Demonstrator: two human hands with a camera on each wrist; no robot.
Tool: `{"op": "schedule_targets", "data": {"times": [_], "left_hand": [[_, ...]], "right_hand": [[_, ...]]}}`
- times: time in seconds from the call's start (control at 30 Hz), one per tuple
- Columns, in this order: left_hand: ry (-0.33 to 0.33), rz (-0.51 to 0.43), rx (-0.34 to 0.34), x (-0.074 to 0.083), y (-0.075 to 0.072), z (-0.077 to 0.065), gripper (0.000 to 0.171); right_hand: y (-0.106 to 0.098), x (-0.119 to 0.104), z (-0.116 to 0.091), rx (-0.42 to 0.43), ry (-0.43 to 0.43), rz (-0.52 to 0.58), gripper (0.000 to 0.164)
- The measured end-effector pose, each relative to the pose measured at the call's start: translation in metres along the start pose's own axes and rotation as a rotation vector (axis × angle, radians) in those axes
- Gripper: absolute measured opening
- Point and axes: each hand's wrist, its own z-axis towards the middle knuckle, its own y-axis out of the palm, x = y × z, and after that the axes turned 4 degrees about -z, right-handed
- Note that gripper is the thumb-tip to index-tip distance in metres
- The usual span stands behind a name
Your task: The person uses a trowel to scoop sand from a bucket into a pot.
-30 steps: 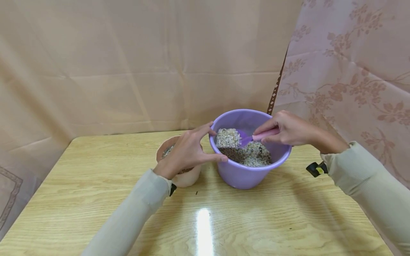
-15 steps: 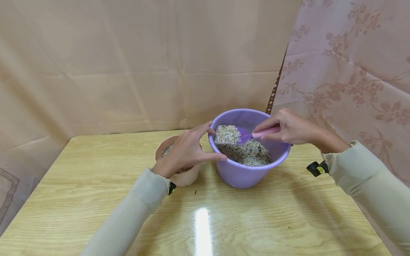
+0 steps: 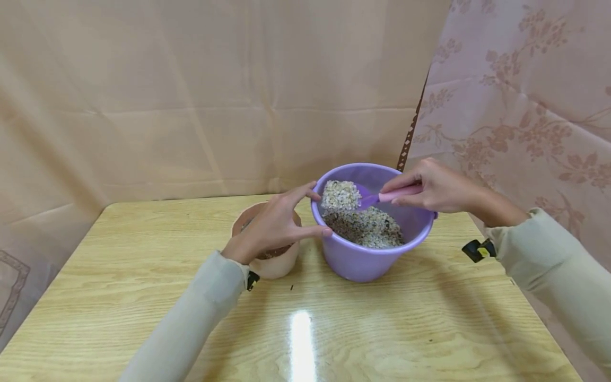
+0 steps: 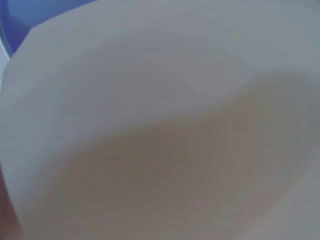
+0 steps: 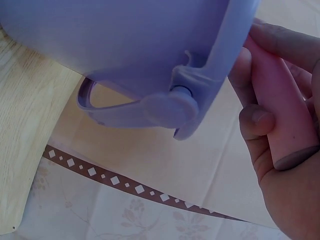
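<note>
A purple bucket (image 3: 363, 265) partly filled with pale, flaky grains (image 3: 377, 228) stands at the table's far side. My right hand (image 3: 434, 187) grips the pink handle (image 5: 285, 105) of a small hand trowel with a purple blade (image 3: 366, 200). Heaped with grains, the trowel is held inside the bucket's mouth, above the grains below. On the bucket's left rim rest the spread fingers and thumb of my left hand (image 3: 277, 223). Below that hand stands a tan pot (image 3: 279, 265), its inside partly hidden. The left wrist view is mostly a blurred pale surface.
Everything stands on a light wood-grain table (image 3: 157, 276). A beige curtain (image 3: 200, 106) hangs behind it, and a flowered pink cloth (image 3: 534, 122) at the right. The bucket's purple carrying handle (image 5: 120, 112) hangs on its outer side. A small dark speck lies near the pot.
My right hand has raised the loaded trowel slightly, away from the grains in the bucket. My left thumb has slid a little leftward on the rim. Bucket and pot stay put.
</note>
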Motion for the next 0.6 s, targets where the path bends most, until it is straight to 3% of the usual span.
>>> {"op": "schedule_targets", "data": {"times": [0.37,0.6], "left_hand": [[0.008,-0.052,-0.03,-0.0033,-0.0047,-0.0019,0.066],[-0.015,0.09,-0.013,-0.0032,-0.01,-0.0053,0.07]], "right_hand": [[-0.0063,0.0012,0.0003,0.025,-0.067,0.043,0.029],[-0.0097,0.0003,0.0015,0.023,-0.079,0.01,0.028]]}}
